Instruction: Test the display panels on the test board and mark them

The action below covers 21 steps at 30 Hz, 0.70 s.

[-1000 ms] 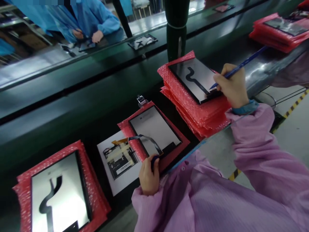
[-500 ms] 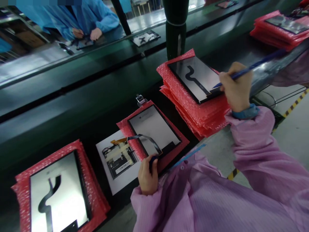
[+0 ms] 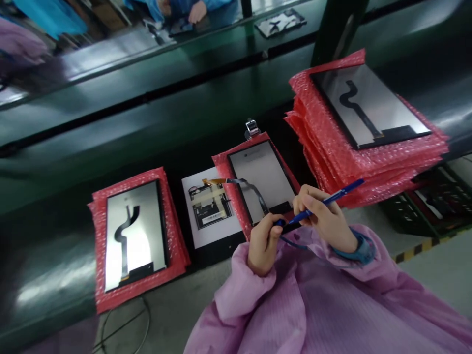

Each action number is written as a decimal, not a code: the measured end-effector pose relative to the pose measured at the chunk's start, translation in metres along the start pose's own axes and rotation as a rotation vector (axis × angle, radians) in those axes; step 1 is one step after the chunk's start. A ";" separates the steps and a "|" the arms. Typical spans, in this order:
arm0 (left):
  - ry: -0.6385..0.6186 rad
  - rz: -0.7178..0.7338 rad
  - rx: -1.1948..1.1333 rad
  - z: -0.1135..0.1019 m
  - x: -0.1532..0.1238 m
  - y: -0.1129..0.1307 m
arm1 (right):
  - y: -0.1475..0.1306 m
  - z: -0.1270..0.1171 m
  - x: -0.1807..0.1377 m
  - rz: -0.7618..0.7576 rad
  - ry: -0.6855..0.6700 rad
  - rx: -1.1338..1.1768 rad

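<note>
Along the bench's near edge: a display panel on red wrap, a printed sheet, a second panel, a tall wrap stack. At the second panel's near end the left hand pinches a small dark piece. The right hand grips a blue pen, tip pointing left at it, shaft rising rightward.

Glossy glass panel, red bubble wrap, plastic pen

Nothing readable — small print on the middle panel is blurred.

Pen tip hidden within left hand
</note>
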State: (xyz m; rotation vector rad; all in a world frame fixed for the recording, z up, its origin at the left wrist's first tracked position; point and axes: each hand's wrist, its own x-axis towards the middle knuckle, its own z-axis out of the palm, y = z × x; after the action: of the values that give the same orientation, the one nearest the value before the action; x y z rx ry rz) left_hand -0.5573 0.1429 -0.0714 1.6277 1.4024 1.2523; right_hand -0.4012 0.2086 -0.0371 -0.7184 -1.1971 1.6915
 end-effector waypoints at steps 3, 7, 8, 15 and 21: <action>-0.024 -0.017 0.025 -0.003 -0.001 -0.002 | 0.001 0.004 0.002 0.005 -0.027 -0.088; -0.069 -0.040 0.006 -0.006 -0.004 -0.002 | 0.000 0.007 0.004 0.011 -0.067 -0.205; -0.080 -0.041 -0.003 -0.006 -0.005 -0.001 | 0.001 0.008 0.005 0.011 -0.090 -0.229; -0.111 -0.089 -0.102 -0.006 -0.005 0.009 | 0.018 0.015 0.002 -0.134 -0.233 -0.454; -0.096 -0.056 -0.119 -0.001 -0.006 0.015 | 0.017 0.024 0.005 -0.186 -0.374 -0.453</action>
State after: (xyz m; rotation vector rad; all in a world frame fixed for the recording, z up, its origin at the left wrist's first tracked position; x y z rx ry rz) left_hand -0.5533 0.1340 -0.0588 1.5372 1.2811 1.1866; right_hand -0.4291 0.2016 -0.0443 -0.5426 -1.8871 1.4482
